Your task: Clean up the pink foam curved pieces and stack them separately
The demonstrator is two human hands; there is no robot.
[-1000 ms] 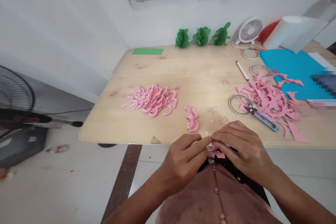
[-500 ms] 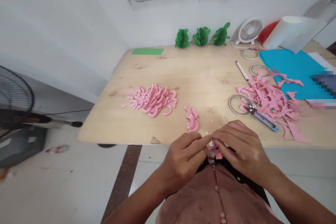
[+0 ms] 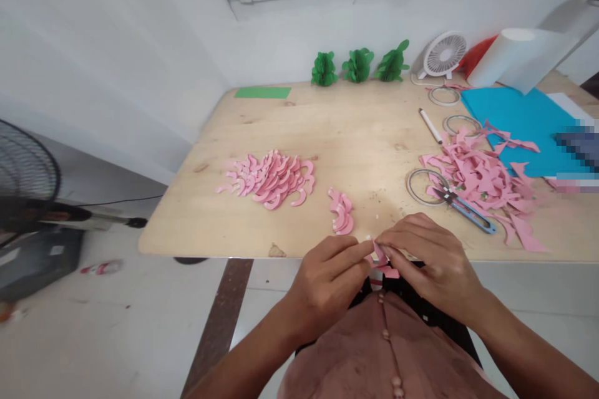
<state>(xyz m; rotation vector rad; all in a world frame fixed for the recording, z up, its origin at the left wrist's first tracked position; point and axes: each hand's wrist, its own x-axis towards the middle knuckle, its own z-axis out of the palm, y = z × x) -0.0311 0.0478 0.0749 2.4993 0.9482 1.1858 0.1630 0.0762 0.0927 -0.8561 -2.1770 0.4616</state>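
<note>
My left hand point(image 3: 327, 280) and my right hand point(image 3: 428, 262) meet at the near edge of the wooden table point(image 3: 355, 137), both pinched on a small pink foam piece point(image 3: 381, 260) between their fingertips. Just beyond them lies a short stack of pink curved pieces point(image 3: 340, 211). A larger heap of the same pink curved pieces point(image 3: 271, 177) lies further left on the table.
Pink foam scraps point(image 3: 482, 177) with blue-handled snips point(image 3: 468, 209) and tape rings point(image 3: 423, 186) lie at the right. Blue sheet point(image 3: 519, 121), a white pen point(image 3: 431, 126), a small white fan point(image 3: 444, 53), three green paper ornaments point(image 3: 358, 65) sit behind. A black floor fan point(image 3: 28, 181) stands left.
Both hands stay together at the table edge; the fingers have shifted slightly on the pink piece. Nothing else has moved.
</note>
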